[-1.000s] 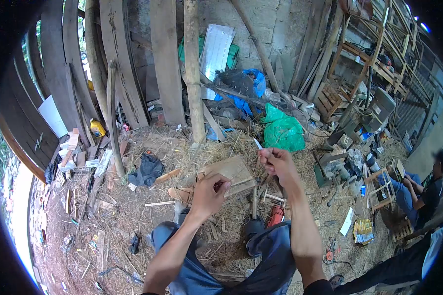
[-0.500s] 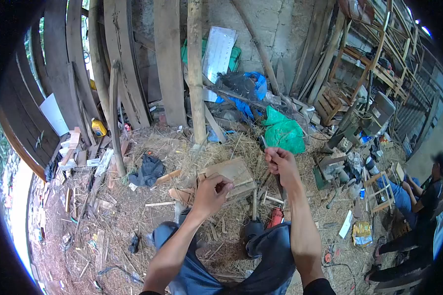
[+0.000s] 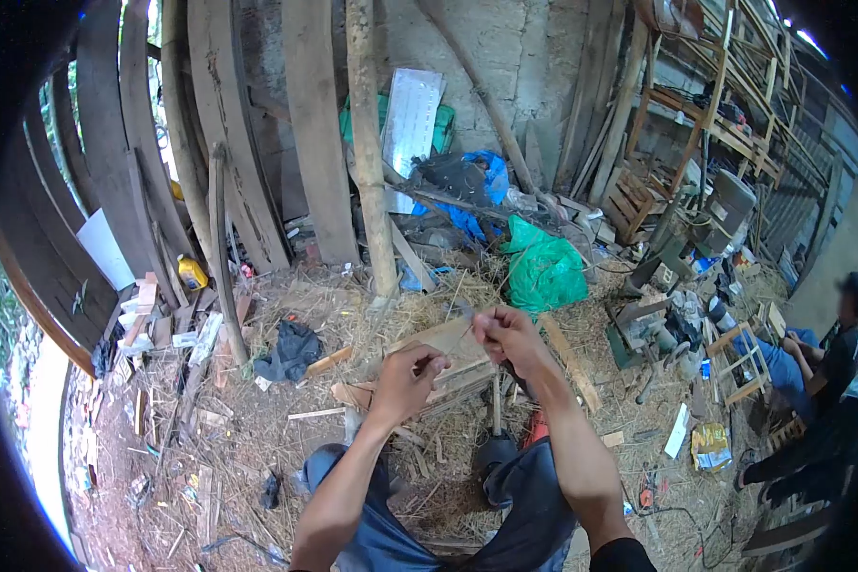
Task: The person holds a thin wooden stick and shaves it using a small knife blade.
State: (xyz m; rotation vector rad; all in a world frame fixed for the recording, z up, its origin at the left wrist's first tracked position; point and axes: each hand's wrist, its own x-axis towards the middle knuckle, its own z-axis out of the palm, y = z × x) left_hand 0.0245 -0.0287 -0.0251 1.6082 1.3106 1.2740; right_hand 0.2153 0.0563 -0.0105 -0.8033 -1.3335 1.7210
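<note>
Over a wooden board point(image 3: 448, 341) in front of my knees, both hands are raised close together. My right hand point(image 3: 517, 343) is closed round a slim tool, whose small shiny tip point(image 3: 465, 308) sticks out past the fingers; its kind is unclear. My left hand point(image 3: 408, 381) is curled with thumb and fingertips pressed together, and whatever it pinches is too small or hidden to make out. Between my knees, a dark object with an upright wooden handle point(image 3: 496, 408) stands beside something red point(image 3: 538, 427), partly covered by my leg.
A green plastic bag point(image 3: 545, 272) and a wooden post point(image 3: 367, 162) stand ahead. Black plastic point(image 3: 291, 351) lies left, near a yellow jug point(image 3: 192, 274). Machinery point(image 3: 653, 315) is right, with a seated person point(image 3: 829, 362) beyond a small wooden frame point(image 3: 739, 362). Straw and scraps cover the ground.
My right hand has moved left and down, closer to my left hand, carrying the slim tool. My left hand stays pinched in nearly the same place. The view has shifted slightly.
</note>
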